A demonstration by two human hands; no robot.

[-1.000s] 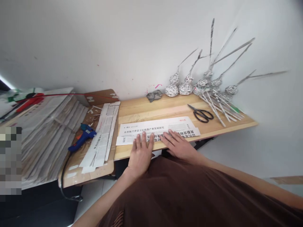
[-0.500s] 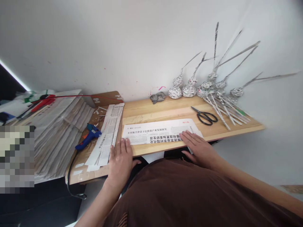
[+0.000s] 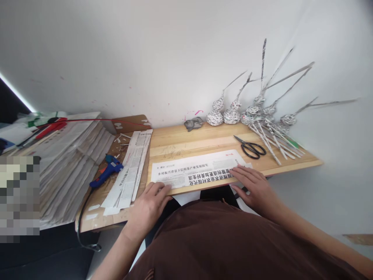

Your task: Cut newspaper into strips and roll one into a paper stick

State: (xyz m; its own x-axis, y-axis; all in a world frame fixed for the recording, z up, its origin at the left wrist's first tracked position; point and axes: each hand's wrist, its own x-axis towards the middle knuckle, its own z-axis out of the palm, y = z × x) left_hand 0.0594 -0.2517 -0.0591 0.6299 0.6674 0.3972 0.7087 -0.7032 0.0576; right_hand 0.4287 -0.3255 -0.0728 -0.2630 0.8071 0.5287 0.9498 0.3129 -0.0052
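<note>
A folded strip of newspaper (image 3: 180, 168) lies along the near edge of the wooden table. At its near left corner is my left hand (image 3: 151, 204), its fingers bent and closed on the paper's edge, the thumb close under them. My right hand (image 3: 253, 186) rests on the strip's right end, fingers stretched out flat and the thumb apart below the table edge. Black-handled scissors (image 3: 253, 148) lie just beyond the strip on the right, blades pointing to the back left.
Left of the strip lie more newspaper strips (image 3: 128, 171) and a blue glue gun (image 3: 106, 173) with its cord. A tall newspaper stack (image 3: 78, 155) stands far left. Woven paper gourds (image 3: 215, 118), rolled paper sticks (image 3: 268, 146) and a grey cloth-like lump (image 3: 193, 123) sit along the back.
My left hand's fingers have gone from stretched flat to bent at the strip's corner. My right hand has shifted slightly along the right end. The view has tilted a little.
</note>
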